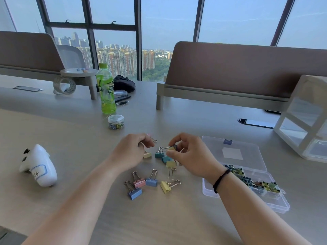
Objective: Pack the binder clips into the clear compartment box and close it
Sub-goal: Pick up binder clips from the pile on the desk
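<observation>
Pinching binder clips (160,154) over the desk (70,200), my left hand (131,151) and right hand (192,156) each grasp one; the clear compartment box (235,156) lies open at right; labels unreadable.

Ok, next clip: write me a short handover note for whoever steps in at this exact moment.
Left hand: fingers curled, pinching a binder clip by its wire handle.
Right hand: grips several clips gathered off the desk.
Clear compartment box: open to the right, lid laid back; its near compartments already hold clips.
Loose clips still lie on the desk between the arms: pink, two blue and a yellow nearest, teal and yellow ones by the hands.
Done: part of the packing.
Left: box what is held, collect the rest, shut the lid.
</observation>
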`<state>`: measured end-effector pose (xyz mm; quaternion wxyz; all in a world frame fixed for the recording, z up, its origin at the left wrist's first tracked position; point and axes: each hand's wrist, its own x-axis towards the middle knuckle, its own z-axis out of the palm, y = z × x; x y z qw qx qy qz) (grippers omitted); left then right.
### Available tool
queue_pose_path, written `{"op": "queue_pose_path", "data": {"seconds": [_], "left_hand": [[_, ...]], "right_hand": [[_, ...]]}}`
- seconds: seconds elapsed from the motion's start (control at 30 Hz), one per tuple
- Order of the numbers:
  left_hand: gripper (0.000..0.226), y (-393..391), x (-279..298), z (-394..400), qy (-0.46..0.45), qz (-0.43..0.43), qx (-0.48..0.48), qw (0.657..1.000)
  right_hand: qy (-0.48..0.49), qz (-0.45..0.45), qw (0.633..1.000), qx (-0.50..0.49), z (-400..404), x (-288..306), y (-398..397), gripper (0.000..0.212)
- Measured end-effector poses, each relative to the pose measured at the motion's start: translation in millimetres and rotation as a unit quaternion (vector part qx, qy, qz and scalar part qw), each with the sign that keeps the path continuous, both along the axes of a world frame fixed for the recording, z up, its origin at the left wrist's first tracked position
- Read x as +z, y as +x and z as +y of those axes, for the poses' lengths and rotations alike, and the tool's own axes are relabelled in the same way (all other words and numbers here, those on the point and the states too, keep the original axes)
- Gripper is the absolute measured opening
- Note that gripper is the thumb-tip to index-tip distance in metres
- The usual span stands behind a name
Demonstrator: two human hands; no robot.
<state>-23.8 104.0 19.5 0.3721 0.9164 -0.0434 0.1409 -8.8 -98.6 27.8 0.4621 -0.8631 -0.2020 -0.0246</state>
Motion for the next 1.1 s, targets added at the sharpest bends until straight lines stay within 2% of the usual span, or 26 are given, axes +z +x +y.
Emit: {"op": "queue_pose_path", "data": {"seconds": [0.07, 0.13, 0.23, 0.37, 0.47, 0.67, 0.8, 1.0, 1.1], "left_hand": [[0.028, 1.8, -1.9, 0.3, 0.028, 0.028, 0.025, 0.999], [0.011, 2.3, -5.6, 0.8, 0.102, 0.066, 0.037, 0.992], [0.027, 3.6, -13.5, -0.9, 0.192, 0.079, 0.037, 0.978], [0.014, 3.6, -10.8, -4.3, 0.192, 0.044, 0.036, 0.980], [0.011, 2.9, -12.1, -7.2, 0.207, 0.051, 0.042, 0.976], [0.006, 6.7, -12.9, -20.6, 0.214, 0.026, 0.059, 0.975], [0.012, 5.2, -7.8, -41.2, 0.267, 0.020, 0.044, 0.963], [0.018, 3.0, 2.9, -51.9, 0.210, 0.016, 0.084, 0.974], [0.027, 2.6, 9.2, -59.9, 0.206, -0.037, 0.098, 0.973]], "right_hand": [[0.061, 0.026, 0.998, -0.006, -2.3, 3.9, -0.5, 0.013], [0.093, 0.040, 0.995, -0.010, -5.4, 7.5, -1.7, 0.012], [0.107, 0.043, 0.993, -0.019, -17.5, 15.1, -4.3, 0.012], [0.134, 0.039, 0.990, -0.035, -59.2, 27.2, -7.0, 0.009], [0.131, 0.061, 0.988, -0.057, -101.2, 30.2, -8.8, 0.008], [0.062, 0.107, 0.988, -0.092, -167.1, 24.0, -20.9, 0.006], [0.029, 0.135, 0.987, -0.081, -191.2, 25.8, -29.8, 0.009], [0.002, 0.158, 0.982, -0.107, -207.9, 19.3, -35.0, 0.014], [-0.028, 0.152, 0.981, -0.113, -205.7, 14.9, -32.7, 0.016]]}}
